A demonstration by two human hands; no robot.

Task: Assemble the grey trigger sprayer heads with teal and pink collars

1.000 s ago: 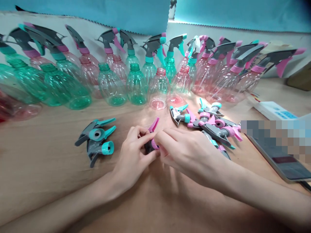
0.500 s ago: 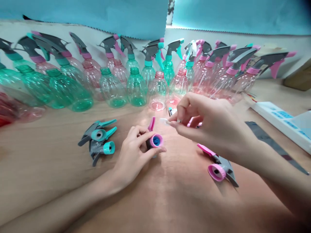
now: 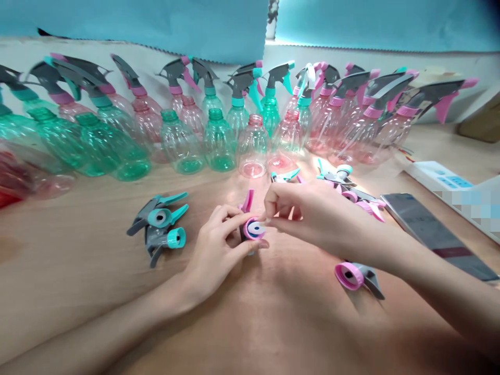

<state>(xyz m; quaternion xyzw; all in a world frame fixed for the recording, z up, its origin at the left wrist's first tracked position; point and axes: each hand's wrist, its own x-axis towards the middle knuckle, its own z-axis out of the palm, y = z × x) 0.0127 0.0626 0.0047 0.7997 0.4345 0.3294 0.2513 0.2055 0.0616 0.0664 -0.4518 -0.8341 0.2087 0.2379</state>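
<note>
My left hand (image 3: pixel 219 237) is closed around a grey and pink trigger spray head (image 3: pixel 248 200), its pink collar turned up toward me. Between the pinched thumb and forefinger of my right hand (image 3: pixel 297 208) is a small white washer (image 3: pixel 257 227), a disc with a hole in its middle. The washer lies at the mouth of the collar, partly over the blue inside; whether it is seated I cannot tell. Left of my left hand lie two grey and teal spray heads (image 3: pixel 159 217). Below my right forearm rests another grey and pink spray head (image 3: pixel 349 276).
Across the back stand several green bottles (image 3: pixel 220 140) and pink bottles (image 3: pixel 253 143), many with spray heads on. More loose spray heads (image 3: pixel 344 171) lie beyond my right hand. On the right are a dark phone-like slab (image 3: pixel 425 224) and a white box-like thing with blue patches (image 3: pixel 437 174).
My right hand has moved left and down, bringing the white washer from the air to the pink collar. My left hand has stayed nearly in place with the spray head.
</note>
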